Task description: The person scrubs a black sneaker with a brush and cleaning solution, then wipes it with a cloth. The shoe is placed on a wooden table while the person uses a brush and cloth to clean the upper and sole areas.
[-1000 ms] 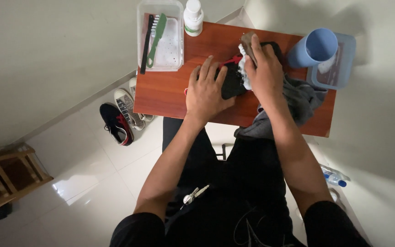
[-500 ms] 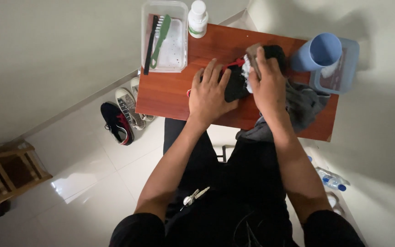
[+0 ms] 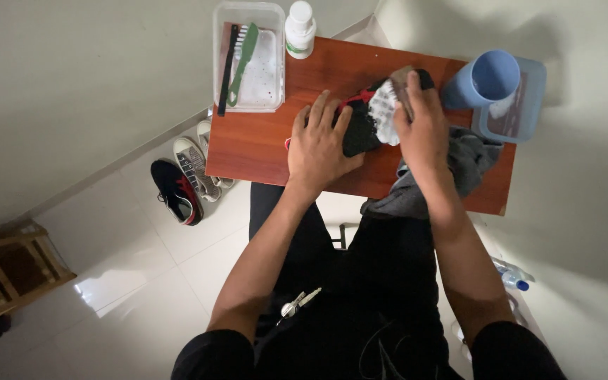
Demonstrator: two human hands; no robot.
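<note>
On the table's (image 3: 262, 151) middle near its far edge, the left hand (image 3: 321, 144) presses fingers-spread on a black shoe (image 3: 360, 127), while the right hand (image 3: 423, 130), fingers clamped on a cloth (image 3: 386, 109), has slid slightly across it.

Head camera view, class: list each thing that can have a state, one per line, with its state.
Black shoe: on the table, pinned under the left hand.
White cloth: pressed on the shoe by the right hand.
Blue cup: tipped, mouth showing.
White bottle: upright, capped.
Green brush: lying in the clear tray.
Grey cloth: crumpled at the table edge.
</note>
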